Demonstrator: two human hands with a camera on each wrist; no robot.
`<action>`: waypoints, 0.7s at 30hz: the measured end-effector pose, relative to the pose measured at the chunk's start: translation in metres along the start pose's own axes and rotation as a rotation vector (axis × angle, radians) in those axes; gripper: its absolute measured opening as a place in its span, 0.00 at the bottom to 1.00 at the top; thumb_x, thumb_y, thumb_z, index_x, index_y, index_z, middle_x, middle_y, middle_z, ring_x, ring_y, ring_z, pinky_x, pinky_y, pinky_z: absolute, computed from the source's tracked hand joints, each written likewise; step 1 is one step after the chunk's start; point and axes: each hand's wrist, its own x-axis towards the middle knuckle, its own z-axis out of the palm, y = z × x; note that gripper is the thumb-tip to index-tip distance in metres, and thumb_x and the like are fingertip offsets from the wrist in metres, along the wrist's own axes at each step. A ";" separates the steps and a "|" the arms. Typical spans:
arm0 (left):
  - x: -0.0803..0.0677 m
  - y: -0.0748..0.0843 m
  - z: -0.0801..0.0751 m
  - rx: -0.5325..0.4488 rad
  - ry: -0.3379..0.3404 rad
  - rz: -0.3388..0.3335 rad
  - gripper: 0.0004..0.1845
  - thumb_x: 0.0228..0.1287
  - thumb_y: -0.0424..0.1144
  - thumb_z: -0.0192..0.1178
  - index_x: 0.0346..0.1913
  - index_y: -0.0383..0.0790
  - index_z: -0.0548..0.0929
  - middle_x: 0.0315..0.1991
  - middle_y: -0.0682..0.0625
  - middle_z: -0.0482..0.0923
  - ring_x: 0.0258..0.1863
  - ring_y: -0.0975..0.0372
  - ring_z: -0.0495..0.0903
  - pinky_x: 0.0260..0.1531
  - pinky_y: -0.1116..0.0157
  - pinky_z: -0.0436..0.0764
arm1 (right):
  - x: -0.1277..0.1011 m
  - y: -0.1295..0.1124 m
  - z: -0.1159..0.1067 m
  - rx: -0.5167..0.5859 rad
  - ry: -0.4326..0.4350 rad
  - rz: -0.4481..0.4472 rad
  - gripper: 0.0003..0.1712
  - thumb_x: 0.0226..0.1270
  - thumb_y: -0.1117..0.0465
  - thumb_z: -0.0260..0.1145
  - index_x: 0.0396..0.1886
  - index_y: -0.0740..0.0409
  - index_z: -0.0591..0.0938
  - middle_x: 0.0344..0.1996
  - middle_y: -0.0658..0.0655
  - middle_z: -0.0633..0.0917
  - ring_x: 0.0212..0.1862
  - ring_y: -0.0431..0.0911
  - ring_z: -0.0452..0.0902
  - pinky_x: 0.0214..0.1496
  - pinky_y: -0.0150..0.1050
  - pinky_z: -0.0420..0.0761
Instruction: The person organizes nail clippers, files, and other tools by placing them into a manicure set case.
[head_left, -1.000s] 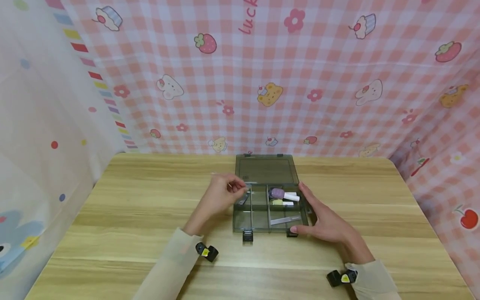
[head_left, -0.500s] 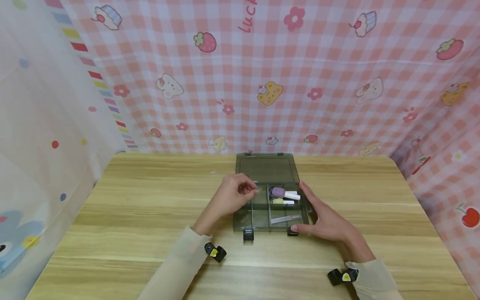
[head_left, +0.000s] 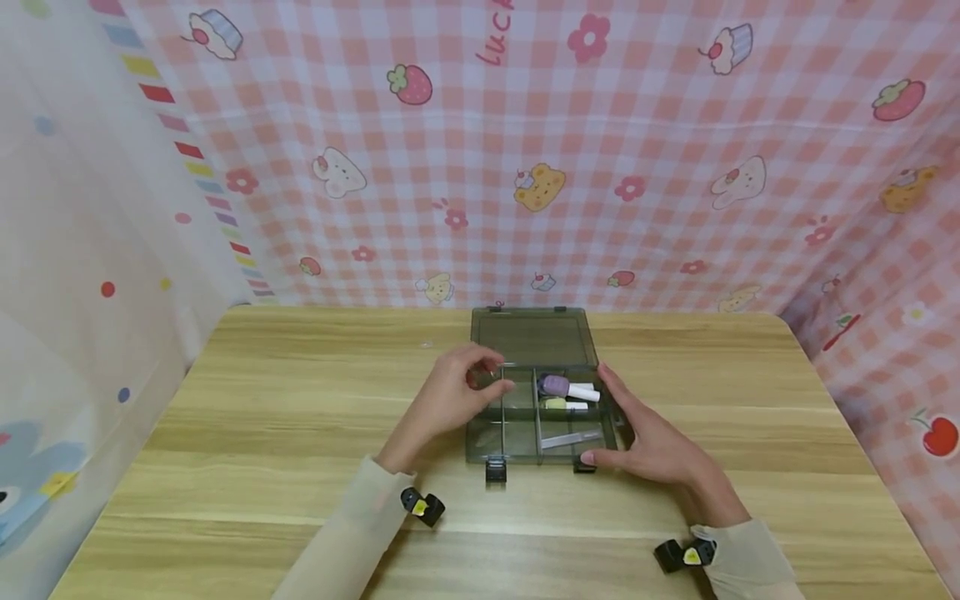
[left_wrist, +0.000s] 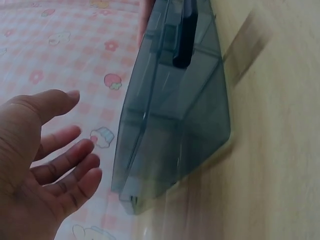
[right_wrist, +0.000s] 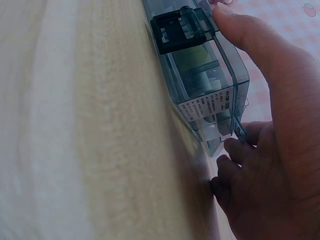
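A smoky grey compartment box [head_left: 502, 440] lies open on the wooden table, its lid [head_left: 532, 337] flat behind it. My left hand [head_left: 468, 385] hovers over the box's far-left compartment with loosely bent fingers. In the left wrist view the left hand [left_wrist: 47, 160] has an empty palm beside the box [left_wrist: 175, 125]. My right hand [head_left: 637, 433] rests against the box's right wall, thumb at the front right corner. The right wrist view shows that thumb [right_wrist: 250, 45] beside a black latch [right_wrist: 182, 27]. A purple-capped tube [head_left: 558, 386], a yellow-green item [head_left: 555, 404] and a pale strip [head_left: 572, 438] lie in the right compartments.
The table [head_left: 262, 433] runs to rounded corners, with bare wood left, right and in front of the box. Pink checked cloth [head_left: 600, 167] hangs close behind and on the right, and a pale dotted cloth [head_left: 90, 250] on the left. Small black devices [head_left: 422, 506] sit at both wrists.
My left hand has moved a little to the right over the box, and its pinched fingertips have loosened. The right hand and the box have stayed where they were.
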 end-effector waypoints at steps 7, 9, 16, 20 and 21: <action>-0.001 -0.011 -0.012 0.030 0.058 -0.029 0.29 0.63 0.49 0.73 0.63 0.40 0.80 0.55 0.42 0.81 0.50 0.49 0.81 0.45 0.58 0.84 | 0.001 0.002 0.001 0.003 0.001 0.004 0.73 0.53 0.32 0.77 0.84 0.36 0.36 0.85 0.58 0.42 0.82 0.67 0.45 0.76 0.71 0.56; -0.002 -0.015 -0.017 0.026 0.069 -0.049 0.32 0.62 0.49 0.73 0.66 0.42 0.78 0.56 0.41 0.80 0.53 0.49 0.80 0.47 0.55 0.85 | 0.001 0.002 0.001 0.003 -0.001 0.005 0.73 0.53 0.32 0.77 0.84 0.36 0.36 0.85 0.58 0.42 0.82 0.67 0.45 0.76 0.71 0.56; -0.005 -0.036 -0.031 0.035 0.105 -0.105 0.36 0.62 0.51 0.73 0.71 0.43 0.75 0.56 0.38 0.78 0.55 0.47 0.79 0.49 0.53 0.83 | 0.000 0.001 0.002 0.005 -0.001 0.005 0.73 0.54 0.32 0.76 0.84 0.36 0.36 0.85 0.58 0.42 0.82 0.67 0.45 0.76 0.71 0.56; -0.006 -0.046 -0.038 0.030 0.128 -0.132 0.36 0.63 0.47 0.73 0.71 0.41 0.74 0.55 0.36 0.78 0.55 0.45 0.79 0.50 0.51 0.83 | 0.000 0.002 0.002 0.008 -0.001 0.003 0.73 0.54 0.32 0.76 0.84 0.36 0.36 0.85 0.57 0.42 0.82 0.67 0.45 0.76 0.71 0.55; -0.006 -0.048 -0.040 0.035 0.131 -0.137 0.36 0.63 0.47 0.73 0.71 0.41 0.74 0.55 0.36 0.78 0.55 0.45 0.79 0.50 0.50 0.84 | 0.000 0.002 0.002 0.009 0.000 0.003 0.73 0.54 0.32 0.76 0.84 0.36 0.36 0.85 0.57 0.42 0.82 0.66 0.44 0.76 0.71 0.55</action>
